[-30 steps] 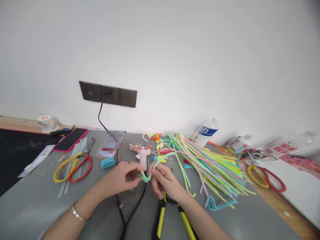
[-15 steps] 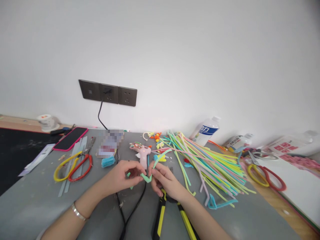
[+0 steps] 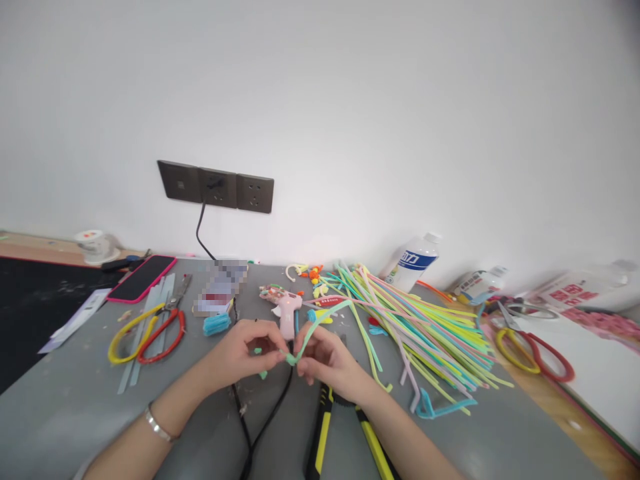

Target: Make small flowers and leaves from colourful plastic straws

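Between my two hands is a light green pipe cleaner (image 3: 320, 320), bent near my fingertips, with its long end rising up and to the right. My left hand (image 3: 253, 353) pinches it at the bend. Closed on the same pipe cleaner just to the right is my right hand (image 3: 325, 357). A small green piece (image 3: 263, 373) shows beneath my left fingers. Behind the hands lies a pink glue gun (image 3: 287, 313), its handle end toward me. Black and yellow pliers (image 3: 325, 427) rest partly under my right hand and forearm.
A large pile of pastel pipe cleaners (image 3: 420, 327) spreads to the right, by a white bottle (image 3: 413, 263). Red-and-yellow-handled scissors (image 3: 160, 327) and a pink-edged phone (image 3: 143, 279) lie left. More scissors (image 3: 530, 353) lie far right. A black cable (image 3: 273, 413) crosses the front.
My fingertips have drawn closer together at the bend of the green pipe cleaner. Its free end has swung slightly to the right.
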Demonstrator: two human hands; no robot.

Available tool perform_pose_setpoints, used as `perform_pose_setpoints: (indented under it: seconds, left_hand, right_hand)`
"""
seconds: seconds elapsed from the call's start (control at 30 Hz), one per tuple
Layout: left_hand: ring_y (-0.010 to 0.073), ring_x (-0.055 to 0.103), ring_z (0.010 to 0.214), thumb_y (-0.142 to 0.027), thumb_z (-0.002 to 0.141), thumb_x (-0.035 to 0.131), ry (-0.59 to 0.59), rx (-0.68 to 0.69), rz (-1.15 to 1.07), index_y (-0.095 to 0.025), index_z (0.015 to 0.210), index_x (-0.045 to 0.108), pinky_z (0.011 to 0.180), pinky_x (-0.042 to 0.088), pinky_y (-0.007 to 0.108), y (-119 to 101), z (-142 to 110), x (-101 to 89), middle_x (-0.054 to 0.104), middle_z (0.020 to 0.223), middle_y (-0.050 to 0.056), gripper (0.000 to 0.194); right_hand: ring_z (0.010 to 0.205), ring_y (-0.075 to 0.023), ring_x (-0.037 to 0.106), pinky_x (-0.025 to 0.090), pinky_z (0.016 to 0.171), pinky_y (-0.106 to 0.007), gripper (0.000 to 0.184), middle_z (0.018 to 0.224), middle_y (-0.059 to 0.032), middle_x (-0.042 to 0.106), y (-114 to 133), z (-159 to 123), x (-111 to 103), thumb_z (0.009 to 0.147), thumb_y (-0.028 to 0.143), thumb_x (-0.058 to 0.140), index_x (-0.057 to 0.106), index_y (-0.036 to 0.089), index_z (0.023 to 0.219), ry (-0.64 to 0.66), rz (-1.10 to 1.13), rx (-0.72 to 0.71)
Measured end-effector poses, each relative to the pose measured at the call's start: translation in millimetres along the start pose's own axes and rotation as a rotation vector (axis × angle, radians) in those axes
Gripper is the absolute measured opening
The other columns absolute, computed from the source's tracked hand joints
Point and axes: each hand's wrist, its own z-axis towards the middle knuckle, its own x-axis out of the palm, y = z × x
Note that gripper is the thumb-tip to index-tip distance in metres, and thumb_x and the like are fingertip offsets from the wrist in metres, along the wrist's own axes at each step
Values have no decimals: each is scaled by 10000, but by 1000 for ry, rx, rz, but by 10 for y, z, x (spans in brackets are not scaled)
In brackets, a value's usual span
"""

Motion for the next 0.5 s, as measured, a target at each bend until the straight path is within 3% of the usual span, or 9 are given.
perform_pose_setpoints:
  seconds: [0.13, 0.3, 0.5]
  left_hand:
    - [125, 562, 673, -200, 848, 622, -11, 24, -41, -147, 794, 671, 615, 444, 227, 35, -7, 4, 622, 742, 11, 90]
    - [124, 567, 691, -219, 864, 635, 20, 48, -122, -147, 765, 646, 626, 440, 224, 44, -2, 26, 641, 764, 26, 123]
    - [82, 544, 577, -280, 861, 660, 44, 44, -325, -134, 734, 621, 554, 451, 196, 16, -5, 84, 576, 737, 7, 197]
  right_hand:
    - [594, -69, 505, 427, 523, -188, 169, 836, 7, 542, -4, -2, 6, 791, 238, 748, 593, 177, 820, -15, -30, -66]
    - [581, -70, 480, 403, 514, -191, 145, 802, 5, 539, 22, -3, 15, 813, 225, 728, 595, 170, 791, 0, -22, -86]
    - [538, -52, 460, 382, 490, -178, 197, 779, 22, 528, 11, -5, 31, 810, 278, 737, 571, 175, 789, 35, 96, -74]
